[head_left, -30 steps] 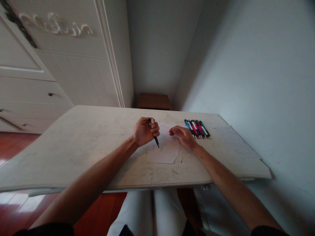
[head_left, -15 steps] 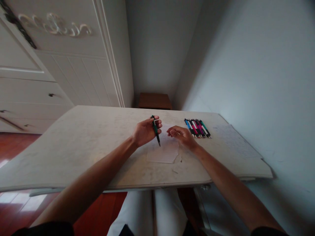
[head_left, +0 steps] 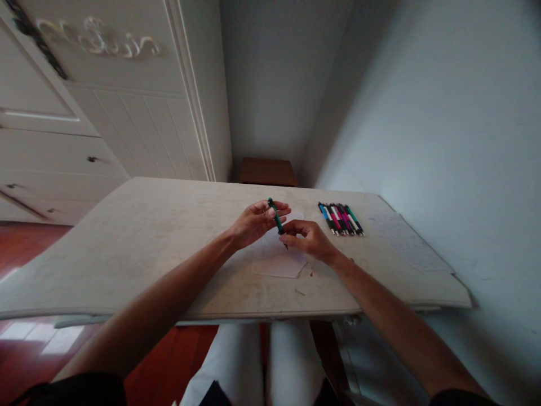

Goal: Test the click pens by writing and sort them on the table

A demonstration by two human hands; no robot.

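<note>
A green and black pen point(head_left: 276, 216) slants between my two hands, its dark tip pointing down. My left hand point(head_left: 256, 223) pinches its upper part between thumb and fingers, with the other fingers stretched past it. Lower down, my right hand point(head_left: 307, 239) has its thumb and fingers closed on the pen near the tip. Beneath both hands lies a white sheet of paper point(head_left: 276, 266) with a torn lower right corner. To the right of my right hand, a row of several pens point(head_left: 340, 219) in blue, white, pink, purple, black and green lies side by side.
The worn pale table point(head_left: 147, 242) stretches out in front of me. A sheet with handwriting point(head_left: 403, 242) lies at its right side, by the wall point(head_left: 477, 169). White cabinets point(head_left: 139, 129) stand on the left. A brown wooden piece of furniture point(head_left: 268, 171) sits behind the table.
My right hand has closed on the lower part of the pen, where before it was apart from it. My left hand and the pen have moved slightly right.
</note>
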